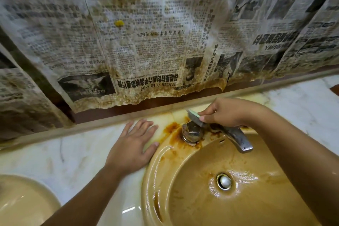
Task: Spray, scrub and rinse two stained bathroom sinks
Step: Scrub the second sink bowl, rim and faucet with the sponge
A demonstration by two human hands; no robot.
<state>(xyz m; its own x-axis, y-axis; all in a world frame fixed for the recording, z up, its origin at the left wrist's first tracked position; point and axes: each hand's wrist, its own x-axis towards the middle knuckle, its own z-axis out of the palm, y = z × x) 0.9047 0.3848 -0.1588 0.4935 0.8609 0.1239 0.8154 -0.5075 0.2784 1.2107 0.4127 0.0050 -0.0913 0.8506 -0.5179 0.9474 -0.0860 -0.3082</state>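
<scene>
Scrubbing round the tap base looks like the step in hand. Far left, the second sink just pokes into the corner, and I can't tell from here whether it's been cleaned.

Next over, the left hand lies flat with its fingers spread on the marble surface, thumb right at the rim of the stained sink. That's a good brace, so lean on it and the other arm can push harder.

Then there's the orange rust stain fanning out beside the tap knob, which looks like the worst patch. The sponge, pale green on top and dark underneath, sits tilted against the back of the knob, pinched between the thumb and fingertips of the right hand.

My two cents: use short tight circles and work the sponge's edge into the seam where the knob meets the ceramic, because a flat sponge will probably skate over it. Get the root of the spout too, since brown gunk sits there.

The bowl is wet, with brown streaks on its wall and around the drain. I'd say it needs plenty more scrubbing before any rinse.
</scene>
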